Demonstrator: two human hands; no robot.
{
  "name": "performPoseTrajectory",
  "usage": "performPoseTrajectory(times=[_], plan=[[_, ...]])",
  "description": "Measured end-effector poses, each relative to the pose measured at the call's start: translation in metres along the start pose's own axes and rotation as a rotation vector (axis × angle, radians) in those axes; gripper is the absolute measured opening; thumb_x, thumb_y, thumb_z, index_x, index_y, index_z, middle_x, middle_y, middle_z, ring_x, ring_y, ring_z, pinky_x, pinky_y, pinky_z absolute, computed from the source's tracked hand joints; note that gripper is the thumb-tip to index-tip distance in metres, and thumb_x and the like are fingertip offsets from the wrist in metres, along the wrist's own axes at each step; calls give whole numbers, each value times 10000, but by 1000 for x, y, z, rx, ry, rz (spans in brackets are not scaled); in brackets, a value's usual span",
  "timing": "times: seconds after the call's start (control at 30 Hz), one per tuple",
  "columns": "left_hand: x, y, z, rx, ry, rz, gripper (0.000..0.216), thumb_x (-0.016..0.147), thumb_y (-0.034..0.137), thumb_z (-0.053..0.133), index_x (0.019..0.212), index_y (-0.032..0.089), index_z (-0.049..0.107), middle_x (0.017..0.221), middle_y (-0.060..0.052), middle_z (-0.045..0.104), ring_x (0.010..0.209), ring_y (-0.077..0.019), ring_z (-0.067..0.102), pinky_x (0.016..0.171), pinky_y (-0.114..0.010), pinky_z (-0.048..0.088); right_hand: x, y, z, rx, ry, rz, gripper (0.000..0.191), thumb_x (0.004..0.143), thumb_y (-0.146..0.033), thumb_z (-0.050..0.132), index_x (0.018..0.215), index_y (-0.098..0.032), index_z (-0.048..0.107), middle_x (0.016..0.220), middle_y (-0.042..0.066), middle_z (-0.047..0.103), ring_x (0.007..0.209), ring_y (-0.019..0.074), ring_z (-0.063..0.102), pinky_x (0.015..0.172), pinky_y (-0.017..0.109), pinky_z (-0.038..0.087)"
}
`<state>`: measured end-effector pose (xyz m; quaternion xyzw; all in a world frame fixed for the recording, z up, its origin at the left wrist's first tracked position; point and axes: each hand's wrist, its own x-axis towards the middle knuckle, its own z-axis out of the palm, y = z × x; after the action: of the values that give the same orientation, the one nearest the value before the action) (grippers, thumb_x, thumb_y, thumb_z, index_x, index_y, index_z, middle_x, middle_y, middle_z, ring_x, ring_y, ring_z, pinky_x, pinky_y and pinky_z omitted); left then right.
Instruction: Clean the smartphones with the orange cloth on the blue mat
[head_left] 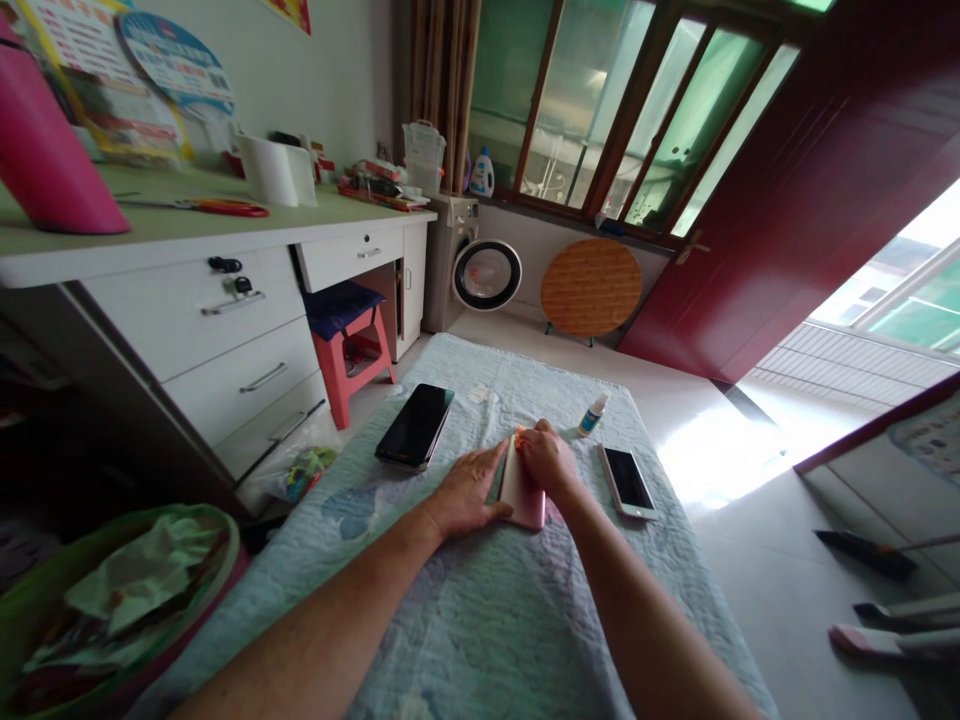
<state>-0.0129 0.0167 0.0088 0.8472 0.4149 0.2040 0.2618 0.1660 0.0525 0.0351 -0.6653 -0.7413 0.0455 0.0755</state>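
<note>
A pink phone [523, 497] lies face down on the quilted cloth [480, 620] in front of me. My left hand [470, 490] grips its left side, thumb near the bottom corner and fingers along the upper edge. On the upper part of the phone, my right hand [549, 456] is closed and presses down an orange cloth [519, 438], mostly hidden under the fingers. To the left lies a black phone [415, 425], screen up. Right of my right hand are a small spray bottle [593, 414], standing upright, and a white phone [628, 482] with a dark screen.
A white desk [225, 340] with drawers runs along the left, with a red stool [352, 355] beside it. At lower left stands a full waste bin [225, 545]. Beyond the table are a washing machine with its door [487, 274] open and a round wooden tabletop [592, 287].
</note>
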Motion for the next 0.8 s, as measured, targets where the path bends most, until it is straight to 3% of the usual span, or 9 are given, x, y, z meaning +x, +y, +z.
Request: performPoseTrajectory(times=[0.2, 0.33, 0.43, 0.63, 0.8], plan=[[0, 2, -3, -49, 13, 23, 940, 771, 527, 671, 1501, 161, 206, 1522, -177, 340, 1394, -320, 333, 1147, -465, 259, -26, -7, -7, 17, -61, -199, 253, 942, -294, 472, 879, -224, 707, 901, 22, 582, 664, 95, 499, 608, 220, 319], [1, 0, -2, -28, 12, 28, 987, 751, 487, 709, 1502, 113, 189, 1482, -218, 384, 1364, -336, 375, 1131, -464, 286, -46, -8, -12, 98, -166, -381, 168, 877, -332, 583, 837, -222, 704, 872, 1, 557, 646, 82, 477, 596, 208, 316], [1, -2, 1, -9, 32, 61, 1069, 698, 478, 762, 1514, 162, 148, 1470, -189, 410, 1350, -342, 393, 1116, -473, 307, -50, -9, -12, 99, -195, -455, 128, 838, -325, 626, 830, -229, 710, 876, -3, 550, 656, 85, 468, 596, 211, 306], [0, 5, 0, -12, 60, 19, 1060, 686, 593, 730, 1498, 176, 191, 1455, -184, 436, 1325, -357, 424, 1105, -494, 326, -32, -12, -9, 6, -163, -376, 210, 902, -323, 526, 953, -262, 721, 939, 21, 571, 688, 112, 487, 595, 233, 302], [0, 6, -1, -21, 43, -9, 1064, 674, 540, 740, 1501, 200, 162, 1528, -160, 334, 1384, -348, 348, 1139, -494, 282, -16, -16, -12, -52, -134, -284, 286, 953, -304, 434, 1050, -261, 699, 983, 44, 581, 738, 133, 531, 639, 246, 338]])
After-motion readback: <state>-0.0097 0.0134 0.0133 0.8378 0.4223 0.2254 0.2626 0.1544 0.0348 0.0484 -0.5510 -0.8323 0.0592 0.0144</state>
